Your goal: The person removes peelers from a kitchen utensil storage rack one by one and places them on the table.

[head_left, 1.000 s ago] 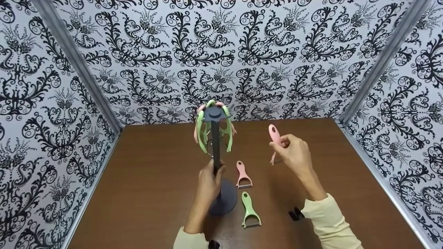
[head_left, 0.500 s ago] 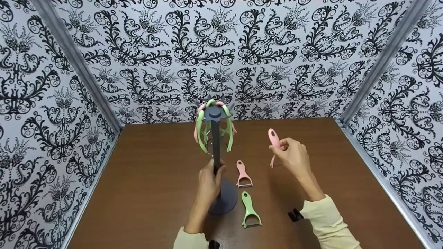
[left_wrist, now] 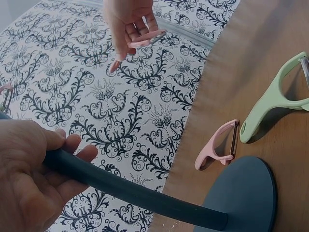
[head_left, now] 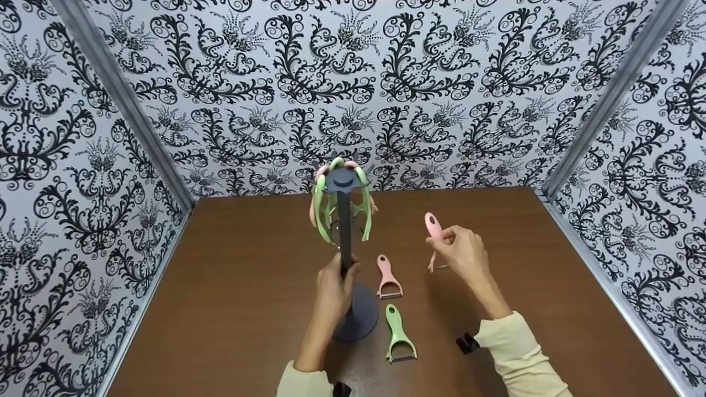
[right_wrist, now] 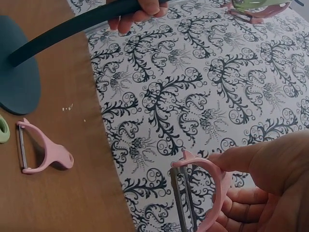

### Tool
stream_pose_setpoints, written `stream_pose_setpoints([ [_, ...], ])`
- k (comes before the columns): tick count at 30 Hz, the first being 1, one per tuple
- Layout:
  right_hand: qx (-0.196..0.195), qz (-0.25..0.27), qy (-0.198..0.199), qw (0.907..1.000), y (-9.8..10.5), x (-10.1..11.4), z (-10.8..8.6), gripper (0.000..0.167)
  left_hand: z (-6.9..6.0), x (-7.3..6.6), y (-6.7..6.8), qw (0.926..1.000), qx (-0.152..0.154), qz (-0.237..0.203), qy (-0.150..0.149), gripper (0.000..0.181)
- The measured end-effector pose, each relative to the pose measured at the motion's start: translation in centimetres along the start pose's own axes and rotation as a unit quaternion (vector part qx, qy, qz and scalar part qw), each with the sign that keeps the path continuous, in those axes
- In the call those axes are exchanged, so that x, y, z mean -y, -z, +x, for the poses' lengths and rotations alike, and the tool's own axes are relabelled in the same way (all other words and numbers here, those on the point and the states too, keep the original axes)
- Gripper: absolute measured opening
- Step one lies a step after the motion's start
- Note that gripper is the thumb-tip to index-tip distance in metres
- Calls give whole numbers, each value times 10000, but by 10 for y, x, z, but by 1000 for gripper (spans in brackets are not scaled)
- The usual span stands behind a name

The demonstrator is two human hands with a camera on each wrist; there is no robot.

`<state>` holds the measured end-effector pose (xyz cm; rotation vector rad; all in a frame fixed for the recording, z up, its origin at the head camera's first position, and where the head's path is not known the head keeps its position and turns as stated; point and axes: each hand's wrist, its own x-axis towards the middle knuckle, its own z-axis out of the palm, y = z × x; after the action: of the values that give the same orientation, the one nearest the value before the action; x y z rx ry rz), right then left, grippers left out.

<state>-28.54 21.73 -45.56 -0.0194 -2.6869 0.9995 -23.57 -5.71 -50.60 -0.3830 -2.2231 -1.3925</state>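
Observation:
My left hand (head_left: 334,284) grips the post of a dark grey stand (head_left: 345,220), its fingers wrapped round the middle of the post. Several green and pink peelers (head_left: 364,212) hang from the stand's top. To the right of the stand, my right hand (head_left: 466,253) pinches a pink peeler (head_left: 433,225) above the table, handle up and blade down. In the right wrist view this held peeler's metal blade (right_wrist: 183,198) shows clearly. Between the hands, a second pink peeler (head_left: 386,275) lies on the table, with a green peeler (head_left: 399,333) nearer to me.
The stand's round base (head_left: 361,317) rests on the brown wooden table (head_left: 237,309). Patterned white-and-black walls (head_left: 353,82) with grey metal edges enclose the back and both sides. A few pale crumbs (right_wrist: 69,107) lie on the table near the base.
My right hand has come slightly lower and nearer to me, with the pink peeler in it. The left hand and the stand have stayed in place.

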Motion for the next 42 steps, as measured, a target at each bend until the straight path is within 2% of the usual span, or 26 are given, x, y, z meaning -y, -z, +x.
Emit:
stream_pose_setpoints([
  [16, 174, -309, -125, 9993, -20, -16, 1, 36, -1, -1, 1, 10000, 39, 27, -53, 5],
  [29, 253, -315, -179, 9990, -35, -24, 3, 34, 1, 1, -1, 9998, -61, 51, -166, 6],
  [34, 373, -291, -357, 9982, -42, -29, 5, 33, 2, 1, 0, 9997, -70, 35, -229, 7],
  [42, 577, -368, -667, 9954, -54, -39, 6, 29, 1, 1, 0, 9999, 1, 15, -152, 7],
])
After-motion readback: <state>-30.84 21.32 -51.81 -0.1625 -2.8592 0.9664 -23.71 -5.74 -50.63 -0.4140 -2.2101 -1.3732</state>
